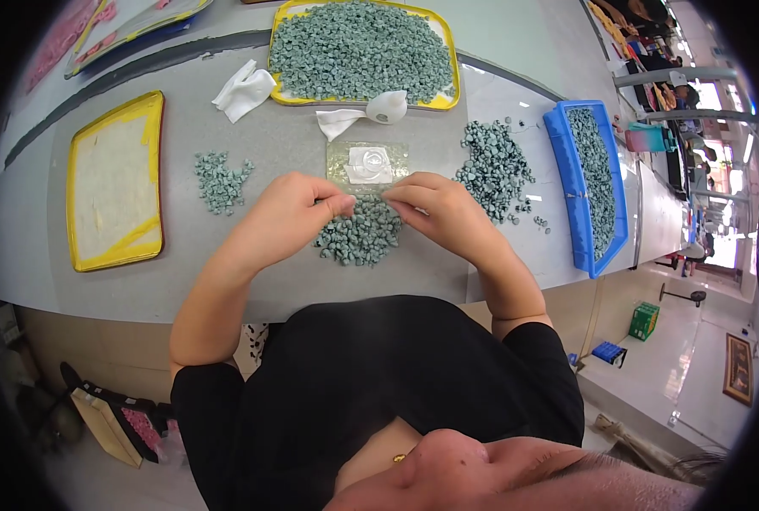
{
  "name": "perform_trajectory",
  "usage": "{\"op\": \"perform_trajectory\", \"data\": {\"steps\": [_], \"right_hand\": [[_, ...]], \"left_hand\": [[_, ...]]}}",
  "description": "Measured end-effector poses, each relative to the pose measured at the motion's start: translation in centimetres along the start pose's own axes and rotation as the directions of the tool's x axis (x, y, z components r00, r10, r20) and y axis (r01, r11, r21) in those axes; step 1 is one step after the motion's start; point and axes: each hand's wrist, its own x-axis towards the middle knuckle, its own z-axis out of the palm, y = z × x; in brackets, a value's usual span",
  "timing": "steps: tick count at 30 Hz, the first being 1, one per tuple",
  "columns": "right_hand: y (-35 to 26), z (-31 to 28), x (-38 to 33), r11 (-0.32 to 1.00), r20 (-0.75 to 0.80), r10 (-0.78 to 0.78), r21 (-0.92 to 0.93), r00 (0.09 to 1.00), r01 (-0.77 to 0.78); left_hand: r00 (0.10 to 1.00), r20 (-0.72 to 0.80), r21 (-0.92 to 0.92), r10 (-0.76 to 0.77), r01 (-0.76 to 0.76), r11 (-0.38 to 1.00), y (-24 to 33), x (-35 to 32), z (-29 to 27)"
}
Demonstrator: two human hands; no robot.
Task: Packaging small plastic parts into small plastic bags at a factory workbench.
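A heap of small grey-green pieces (358, 237), pebble-like, lies on the table in front of me. My left hand (290, 215) is over its left side, thumb and fingertips pinched together. On the right side, my right hand (439, 211) is also closed in a pinch. Whatever either hand holds is too small to make out. Just beyond the fingertips is a translucent greenish block (338, 165). A white sheet (360, 175) lies on it, with a small clear round dish (376, 160) on top.
Loose green pieces form piles at left (220, 181) and right (492, 166). A full yellow-rimmed tray (362, 51) stands at the back, a bare one (115, 183) at left, a blue bin (573, 196) at right. White cloths (245, 89) and a white squeeze bottle (387, 107) sit beyond.
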Motion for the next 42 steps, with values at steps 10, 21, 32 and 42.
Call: {"op": "perform_trajectory", "data": {"steps": [10, 21, 32, 42], "right_hand": [[0.4, -0.9, -1.1, 1.000, 0.054, 0.007, -0.029, 0.999, -0.006], [0.6, -0.8, -1.7, 0.999, 0.083, 0.024, -0.039, 0.996, -0.021], [0.6, -1.2, -1.9, 0.997, 0.095, 0.057, -0.052, 0.994, -0.052], [-1.1, 0.2, -1.8, 0.993, 0.068, -0.104, 0.056, 0.992, 0.100]], "left_hand": [[0.988, -0.075, 0.108, 0.136, -0.128, 0.986, -1.0, -2.9, 2.1], [0.974, -0.046, 0.468, 0.223, -0.176, 0.866, -1.2, -4.1, 4.8], [0.915, -0.299, 0.426, 0.272, -0.127, 0.896, -2.3, -3.9, 3.6], [0.942, -0.207, 0.441, 0.266, -0.153, 0.885, -2.6, -3.6, 5.0]]}}
